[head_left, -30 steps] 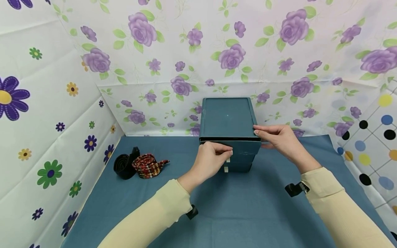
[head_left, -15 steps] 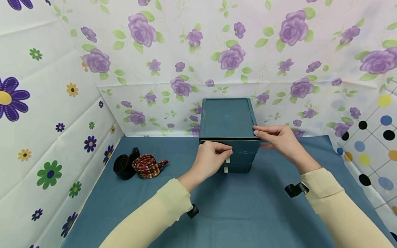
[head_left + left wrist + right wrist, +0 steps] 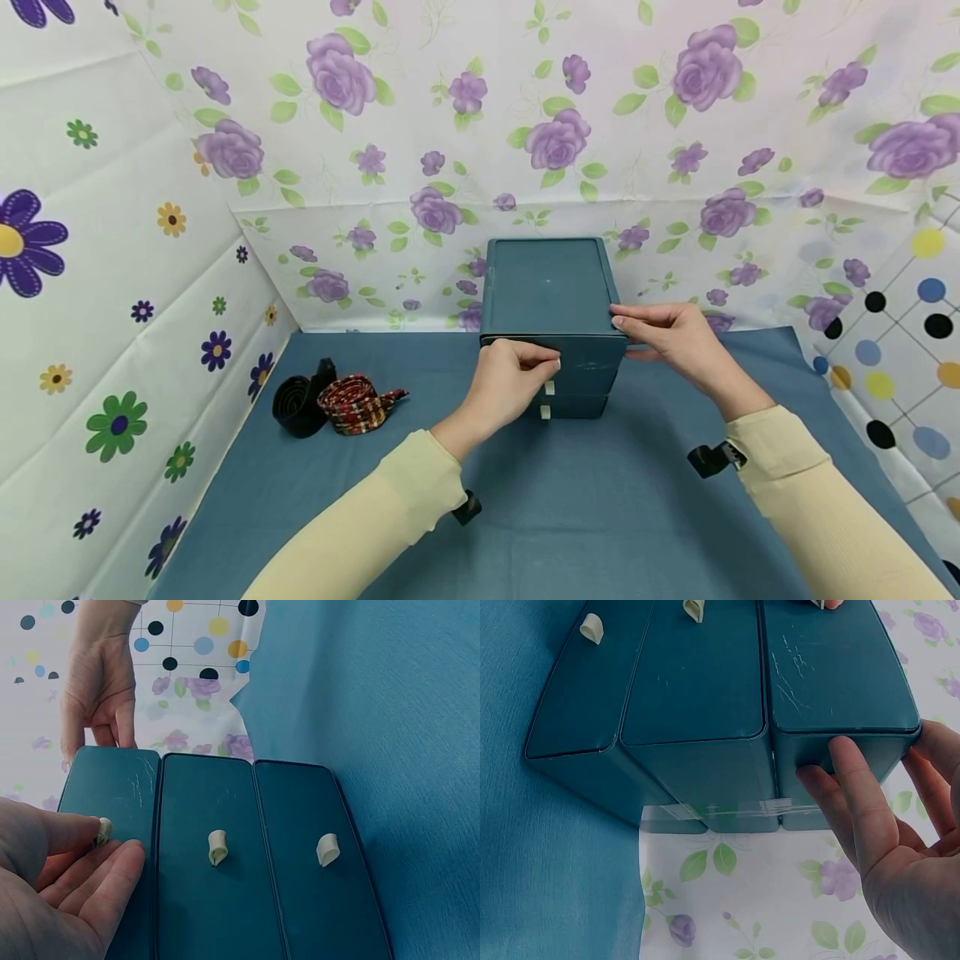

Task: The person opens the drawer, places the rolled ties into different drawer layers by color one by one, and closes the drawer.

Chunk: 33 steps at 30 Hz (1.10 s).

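A dark teal cabinet of three stacked drawers stands against the back wall, each front bearing a cream loop pull. My left hand is at the top drawer front, its thumb and fingers pinching the top pull. In the left wrist view, the middle pull and bottom pull stick out untouched. My right hand holds the cabinet's upper right side near the front. Its fingers press the side wall while the thumb reaches the top edge. The top drawer front sits nearly flush with the others.
To the left on the blue cloth lie a black rolled strap and a red plaid rolled strip, side by side. Flowered sheeting hangs close behind the cabinet. Clear tape spans the cabinet's side.
The dark gap above the top drawer front has narrowed to a thin line as the drawer moved inward. Both hands keep their holds. The whole view has shifted very slightly.
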### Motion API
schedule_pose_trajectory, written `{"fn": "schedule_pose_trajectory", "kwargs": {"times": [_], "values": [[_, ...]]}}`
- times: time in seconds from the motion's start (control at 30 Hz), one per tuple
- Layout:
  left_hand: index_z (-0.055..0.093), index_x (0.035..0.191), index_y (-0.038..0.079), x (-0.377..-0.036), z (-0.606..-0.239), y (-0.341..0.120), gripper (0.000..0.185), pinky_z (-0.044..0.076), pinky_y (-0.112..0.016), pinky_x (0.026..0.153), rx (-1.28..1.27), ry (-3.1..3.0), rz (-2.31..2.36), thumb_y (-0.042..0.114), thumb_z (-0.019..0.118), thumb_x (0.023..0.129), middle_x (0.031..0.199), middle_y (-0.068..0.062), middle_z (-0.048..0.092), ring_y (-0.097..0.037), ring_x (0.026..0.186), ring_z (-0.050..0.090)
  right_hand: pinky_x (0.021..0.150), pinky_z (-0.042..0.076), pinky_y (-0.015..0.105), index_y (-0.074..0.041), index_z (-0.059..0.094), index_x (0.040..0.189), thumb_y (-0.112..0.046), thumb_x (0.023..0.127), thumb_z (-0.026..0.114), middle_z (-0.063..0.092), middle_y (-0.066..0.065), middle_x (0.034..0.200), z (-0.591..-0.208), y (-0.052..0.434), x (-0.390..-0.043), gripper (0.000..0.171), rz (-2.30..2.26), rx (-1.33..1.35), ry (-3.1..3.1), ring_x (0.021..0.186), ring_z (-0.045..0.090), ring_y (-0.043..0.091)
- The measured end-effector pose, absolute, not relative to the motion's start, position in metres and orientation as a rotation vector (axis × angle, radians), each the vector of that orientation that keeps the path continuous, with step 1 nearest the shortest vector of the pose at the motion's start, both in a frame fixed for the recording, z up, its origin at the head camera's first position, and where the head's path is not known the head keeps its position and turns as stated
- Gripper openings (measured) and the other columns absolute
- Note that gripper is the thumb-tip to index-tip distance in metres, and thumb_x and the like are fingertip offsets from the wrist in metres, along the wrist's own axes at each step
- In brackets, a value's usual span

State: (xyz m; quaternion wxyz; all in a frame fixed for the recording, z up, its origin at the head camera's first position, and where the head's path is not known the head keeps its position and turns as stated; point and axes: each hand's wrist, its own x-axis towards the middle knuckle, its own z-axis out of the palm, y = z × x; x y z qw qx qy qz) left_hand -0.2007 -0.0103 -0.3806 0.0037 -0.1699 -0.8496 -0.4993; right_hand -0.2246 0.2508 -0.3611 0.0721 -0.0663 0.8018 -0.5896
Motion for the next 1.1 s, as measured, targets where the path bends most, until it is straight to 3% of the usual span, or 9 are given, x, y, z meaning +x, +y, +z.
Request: {"fn": "schedule_pose_trajectory", "kwargs": {"times": [0.27,0.53,0.8,1.1], "values": [[0.075,0.101,0.02,-0.203,-0.381,-0.01,0.016,0.054,-0.021,0.063,-0.535,-2.663,-1.581,0.025,0.066,0.088,0.095,0.008,0.073,0.002,0.077,0.065,0.083,0.055,0.039,-0.019,0.063,0.124,-0.041,0.086,0.064,0.052,-0.002,0.139,-0.358,0.249,-0.223,0.043,-1.772,-0.212,2.409,0.12,0.055,0.013],[0.075,0.101,0.021,-0.204,-0.38,-0.011,0.016,0.054,-0.021,0.063,-0.535,-2.673,-1.56,0.025,0.066,0.088,0.096,0.008,0.072,0.002,0.078,0.065,0.085,0.054,0.041,-0.012,0.061,0.125,-0.035,0.089,0.063,0.051,0.002,0.14,-0.342,0.241,-0.211,0.043,-1.767,-0.198,2.394,0.125,0.051,0.019],[0.074,0.102,0.021,-0.204,-0.381,-0.011,0.017,0.054,-0.021,0.064,-0.54,-2.673,-1.561,0.026,0.066,0.089,0.096,0.009,0.072,0.001,0.078,0.065,0.083,0.055,0.039,-0.019,0.062,0.125,-0.041,0.086,0.064,0.05,-0.003,0.14,-0.363,0.251,-0.225,0.044,-1.778,-0.198,2.397,0.125,0.05,0.015],[0.071,0.11,0.021,-0.202,-0.392,-0.015,0.026,0.056,-0.023,0.066,-0.587,-2.563,-1.753,0.033,0.062,0.09,0.095,0.006,0.072,-0.02,0.082,0.07,0.083,0.055,0.039,-0.02,0.063,0.124,-0.043,0.085,0.065,0.051,-0.003,0.14,-0.363,0.251,-0.225,0.046,-1.774,-0.198,2.408,0.123,0.052,0.014]]}}
